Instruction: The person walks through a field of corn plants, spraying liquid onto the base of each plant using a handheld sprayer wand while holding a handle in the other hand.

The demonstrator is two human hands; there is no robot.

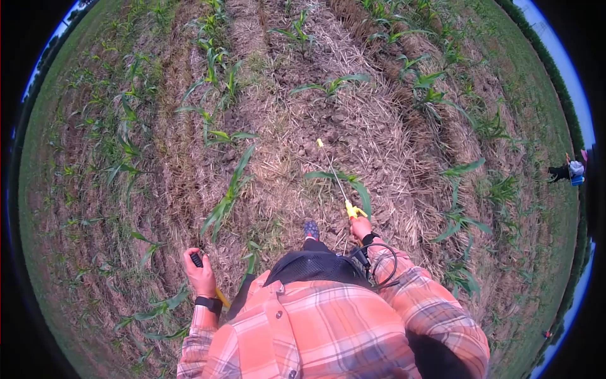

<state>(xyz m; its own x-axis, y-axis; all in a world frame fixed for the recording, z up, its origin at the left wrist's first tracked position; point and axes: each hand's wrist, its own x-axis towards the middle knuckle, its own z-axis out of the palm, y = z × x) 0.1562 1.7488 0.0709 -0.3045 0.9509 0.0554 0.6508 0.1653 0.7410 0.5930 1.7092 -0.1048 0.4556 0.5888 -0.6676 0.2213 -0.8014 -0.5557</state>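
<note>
My right hand (360, 228) is closed around the yellow handle of a spray wand (338, 182). The thin metal tube points forward and slightly left, ending in a yellow nozzle (320, 143) over the soil. A black hose (394, 260) loops beside my right forearm. At lower left, my left hand (201, 279) wraps round the black grip of a pump lever (196, 259). A yellow rod (222, 298) shows below that wrist; its lower end is hidden by my body. A corn plant's leaf (360, 188) crosses close to the wand tube.
Rows of young corn plants (232, 189) run forward through straw-covered soil (271, 170). My shoe (310, 229) is between two rows. Another person (571, 170) with a blue-and-white load stands far right. More corn (457, 221) grows on my right.
</note>
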